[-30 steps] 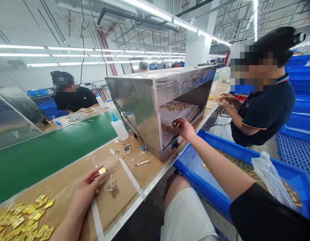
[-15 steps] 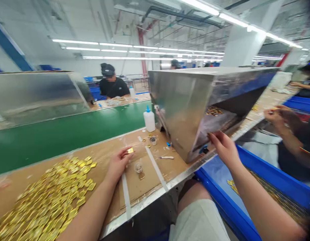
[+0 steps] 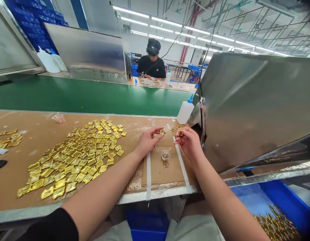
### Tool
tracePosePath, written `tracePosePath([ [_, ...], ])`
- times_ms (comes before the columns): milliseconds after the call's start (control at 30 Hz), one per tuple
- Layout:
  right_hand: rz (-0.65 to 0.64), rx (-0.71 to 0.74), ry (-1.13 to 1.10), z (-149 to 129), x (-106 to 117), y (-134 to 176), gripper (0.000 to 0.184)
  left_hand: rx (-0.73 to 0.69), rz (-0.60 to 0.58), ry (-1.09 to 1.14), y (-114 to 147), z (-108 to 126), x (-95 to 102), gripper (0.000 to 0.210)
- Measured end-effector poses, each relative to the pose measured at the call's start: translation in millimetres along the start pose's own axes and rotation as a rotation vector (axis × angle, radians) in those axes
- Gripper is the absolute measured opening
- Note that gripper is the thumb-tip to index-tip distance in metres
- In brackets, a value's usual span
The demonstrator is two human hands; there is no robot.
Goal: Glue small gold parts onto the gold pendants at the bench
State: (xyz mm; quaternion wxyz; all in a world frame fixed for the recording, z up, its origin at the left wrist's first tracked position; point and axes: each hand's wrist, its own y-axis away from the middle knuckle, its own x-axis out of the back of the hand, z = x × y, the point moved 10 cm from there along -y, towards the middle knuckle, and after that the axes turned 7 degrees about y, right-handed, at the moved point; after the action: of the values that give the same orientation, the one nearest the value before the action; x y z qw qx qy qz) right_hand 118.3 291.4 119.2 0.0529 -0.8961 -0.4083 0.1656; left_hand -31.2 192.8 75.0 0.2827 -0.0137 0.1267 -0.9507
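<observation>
My left hand [image 3: 147, 141] pinches a small square gold piece [image 3: 162, 131] between thumb and fingertips, above the cardboard. Just to the right, my right hand [image 3: 192, 143] grips a smaller shiny gold piece [image 3: 181, 133]; its exact shape is partly hidden by the fingers. The two pieces are close together but apart. Below and between the hands stands a small clear cup [image 3: 165, 155] with a thin stick in it, on a cardboard sheet [image 3: 157, 175] taped down with white strips. Left of my left arm, many square gold pieces [image 3: 82, 152] are spread over the table.
A white bottle with a blue tip [image 3: 185, 112] stands behind my right hand, beside a large metal hood [image 3: 255, 110]. A green belt [image 3: 102, 95] runs behind the table. A blue bin [image 3: 287, 201] with gold pieces sits low at right. Across the belt a person [image 3: 152, 62] sits.
My right hand has come from the hood's opening to beside my left hand, now with a small gold piece in it. The view has swung left. My left hand keeps its square piece.
</observation>
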Motion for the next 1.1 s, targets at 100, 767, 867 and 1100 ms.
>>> tracePosePath([
  [100,-0.041,-0.052,-0.110,20.4,-6.3,-22.6,0.030,-0.031,0.013,-0.004,-1.4,2.2,0.9,0.048],
  [767,-0.319,-0.094,-0.197,31.3,-38.7,-4.2,0.028,-0.248,0.031,-0.094,7.3,31.1,-7.2,0.035],
  [867,-0.307,-0.080,-0.183,29.8,-37.5,-4.7,0.029,-0.250,0.032,-0.085,7.3,30.1,-7.1,0.036],
  [1100,-0.294,-0.067,-0.147,28.6,-37.2,-5.6,0.035,-0.256,0.038,-0.104,7.8,31.8,-6.6,0.034],
])
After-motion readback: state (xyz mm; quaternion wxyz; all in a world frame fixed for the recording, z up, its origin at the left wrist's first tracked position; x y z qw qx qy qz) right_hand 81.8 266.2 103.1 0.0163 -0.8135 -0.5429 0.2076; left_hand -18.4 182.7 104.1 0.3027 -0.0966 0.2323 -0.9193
